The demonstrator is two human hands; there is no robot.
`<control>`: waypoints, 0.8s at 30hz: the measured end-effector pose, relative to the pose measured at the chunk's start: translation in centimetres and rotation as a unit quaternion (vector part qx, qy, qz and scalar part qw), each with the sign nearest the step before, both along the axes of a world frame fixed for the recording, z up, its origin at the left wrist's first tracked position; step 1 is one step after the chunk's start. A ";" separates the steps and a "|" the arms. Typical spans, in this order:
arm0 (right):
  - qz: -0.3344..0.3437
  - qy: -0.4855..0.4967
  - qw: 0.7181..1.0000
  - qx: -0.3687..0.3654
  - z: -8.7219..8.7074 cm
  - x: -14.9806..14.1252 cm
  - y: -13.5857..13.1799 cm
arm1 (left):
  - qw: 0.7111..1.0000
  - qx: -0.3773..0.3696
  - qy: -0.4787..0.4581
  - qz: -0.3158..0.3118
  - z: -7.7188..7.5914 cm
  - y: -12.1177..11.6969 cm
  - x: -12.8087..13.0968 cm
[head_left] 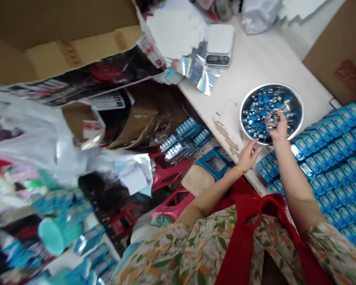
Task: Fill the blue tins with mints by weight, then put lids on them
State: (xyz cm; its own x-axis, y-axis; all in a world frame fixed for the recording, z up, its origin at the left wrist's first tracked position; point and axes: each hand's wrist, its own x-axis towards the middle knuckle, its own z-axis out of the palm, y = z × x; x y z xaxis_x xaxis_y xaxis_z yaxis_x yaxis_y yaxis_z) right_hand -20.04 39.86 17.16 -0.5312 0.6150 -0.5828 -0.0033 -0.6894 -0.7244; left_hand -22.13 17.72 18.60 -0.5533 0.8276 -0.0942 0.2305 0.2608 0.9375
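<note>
A round steel bowl (299,126) on the white table holds many small blue and silver pieces (256,114), like little round tins or caps. My right hand (278,126) is inside the bowl, its fingers curled around some of these pieces. Just outside the near rim is my left hand (248,155), fingers apart and nothing visible in it. To the right of the bowl, close to my right forearm, stand rows of stacked blue packets (332,166).
A white digital scale (221,39) and shiny silver film (201,73) lie on the white table (225,103). Large cardboard boxes (77,51) stand at left, another (341,55) at right. Below are a stool with a blue frame (200,178), red stools (172,204) and more blue packs (185,138).
</note>
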 end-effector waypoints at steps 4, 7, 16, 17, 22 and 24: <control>-0.132 0.123 0.966 -0.184 3.6 0.8 -4.4 | 0.996 0.047 0.064 0.042 0.9 3.8 -0.4; -0.227 0.153 0.938 -0.211 6.0 1.8 -7.0 | 0.991 0.077 0.112 -0.005 1.2 4.3 -0.5; -0.287 0.179 0.926 -0.170 9.6 16.2 -11.5 | 0.963 0.171 0.143 -0.150 5.6 0.7 8.3; -0.291 0.162 0.928 -0.164 9.8 19.6 -12.4 | 0.970 0.154 0.112 -0.152 5.9 0.1 10.4; -0.357 0.068 0.917 -0.163 10.7 38.7 -20.7 | 0.979 0.003 -0.027 -0.203 4.9 -2.7 23.2; -0.375 0.059 0.909 -0.171 10.5 45.6 -24.4 | 0.949 -0.064 -0.039 -0.306 4.1 -2.7 28.7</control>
